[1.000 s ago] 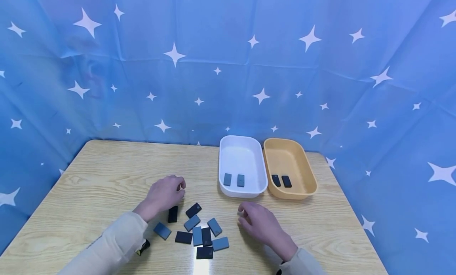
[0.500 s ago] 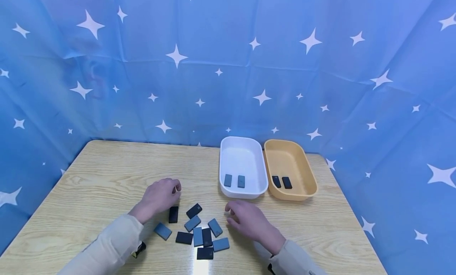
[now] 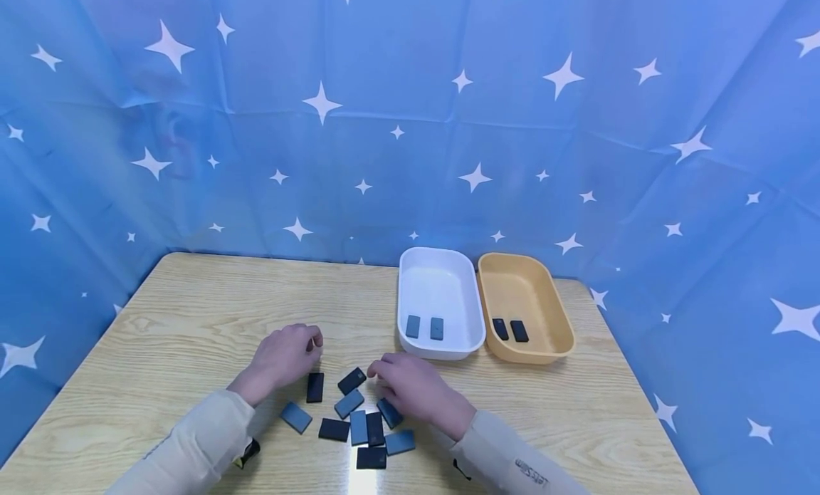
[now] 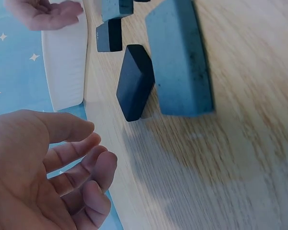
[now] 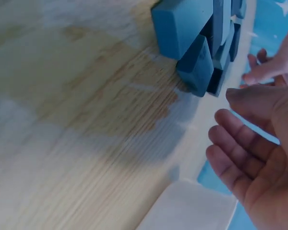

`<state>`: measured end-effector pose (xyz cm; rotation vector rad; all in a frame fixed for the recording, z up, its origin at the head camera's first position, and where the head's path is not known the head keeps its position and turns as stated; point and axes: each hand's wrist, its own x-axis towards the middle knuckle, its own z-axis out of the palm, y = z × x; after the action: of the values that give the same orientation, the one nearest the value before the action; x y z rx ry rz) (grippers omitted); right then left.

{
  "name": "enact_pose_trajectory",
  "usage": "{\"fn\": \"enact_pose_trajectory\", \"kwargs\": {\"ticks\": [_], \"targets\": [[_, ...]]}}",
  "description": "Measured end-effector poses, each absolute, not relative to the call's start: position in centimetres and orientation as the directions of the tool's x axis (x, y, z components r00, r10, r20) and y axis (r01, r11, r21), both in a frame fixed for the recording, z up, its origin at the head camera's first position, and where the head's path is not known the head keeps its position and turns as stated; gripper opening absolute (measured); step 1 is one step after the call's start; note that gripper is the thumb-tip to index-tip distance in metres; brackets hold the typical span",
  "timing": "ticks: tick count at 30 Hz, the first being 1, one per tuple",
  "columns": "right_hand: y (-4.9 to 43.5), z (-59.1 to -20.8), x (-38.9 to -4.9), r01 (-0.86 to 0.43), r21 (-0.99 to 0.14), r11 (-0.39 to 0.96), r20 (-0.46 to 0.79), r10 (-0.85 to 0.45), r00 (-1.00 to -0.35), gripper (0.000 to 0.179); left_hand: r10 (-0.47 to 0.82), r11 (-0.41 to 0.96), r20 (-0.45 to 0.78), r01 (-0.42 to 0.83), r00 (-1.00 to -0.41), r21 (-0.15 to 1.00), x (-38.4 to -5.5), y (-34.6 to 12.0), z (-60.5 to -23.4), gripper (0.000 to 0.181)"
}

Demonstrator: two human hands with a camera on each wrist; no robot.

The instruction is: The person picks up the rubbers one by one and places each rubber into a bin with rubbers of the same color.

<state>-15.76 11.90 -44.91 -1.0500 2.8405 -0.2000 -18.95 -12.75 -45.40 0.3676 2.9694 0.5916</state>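
Note:
Flat rectangular blocks, blue-grey and black, lie loosely grouped on the wooden table. My left hand point(image 3: 282, 356) hovers with loosely bent, empty fingers just behind a black block point(image 3: 314, 387); a blue-grey block point(image 3: 297, 417) lies nearer its sleeve. My right hand point(image 3: 416, 387) is over the group's right side, partly covering a blue-grey block point(image 3: 389, 413). Its fingertips come close to another black block point(image 3: 351, 381). In the right wrist view this hand point(image 5: 269, 158) has relaxed fingers holding nothing, apart from the blocks. The left wrist view shows the left palm point(image 4: 19, 172) bare.
Behind the right hand stands a white bin point(image 3: 442, 353) with two blue-grey blocks inside. Right beside it is an orange bin point(image 3: 534, 357) holding two black blocks. A blue star-patterned curtain point(image 3: 384, 124) hangs behind the table point(image 3: 211, 295).
My right hand has moved left, from in front of the white bin to over the block group. My left hand has drawn slightly back to the left. The blocks look unmoved.

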Motion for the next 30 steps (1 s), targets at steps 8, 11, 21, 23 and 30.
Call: {"fn": "enact_pose_trajectory", "kwargs": {"ticks": [8, 11, 21, 23, 30], "targets": [[10.0, -45.7, -16.5, -0.730, -0.046, 0.681, -0.003, -0.731, -0.682, 0.037, 0.247, 0.897, -0.055, 0.206, -0.968, 0.390, -19.1, -12.6, -45.5, 0.007], [9.7, -46.0, -16.6, -0.767, -0.029, 0.642, 0.031, -0.766, -0.642, 0.039, 0.248, 0.894, -0.058, 0.206, -0.967, 0.398, -19.1, -12.5, -45.5, 0.008], [9.3, -46.8, -17.2, -0.859, 0.003, 0.512, 0.029, -0.858, -0.512, 0.039, 0.252, 0.892, -0.040, 0.216, -0.967, 0.397, -19.0, -12.5, -45.7, 0.007], [9.3, -46.8, -17.3, -0.863, 0.004, 0.505, 0.026, -0.863, -0.505, 0.039, 0.251, 0.892, -0.037, 0.216, -0.967, 0.398, -19.0, -12.5, -45.8, 0.007], [9.0, -47.1, -17.6, -0.868, -0.017, 0.496, 0.015, -0.868, -0.496, 0.041, 0.249, 0.891, -0.033, 0.216, -0.968, 0.399, -19.0, -12.4, -45.8, 0.007]]}}
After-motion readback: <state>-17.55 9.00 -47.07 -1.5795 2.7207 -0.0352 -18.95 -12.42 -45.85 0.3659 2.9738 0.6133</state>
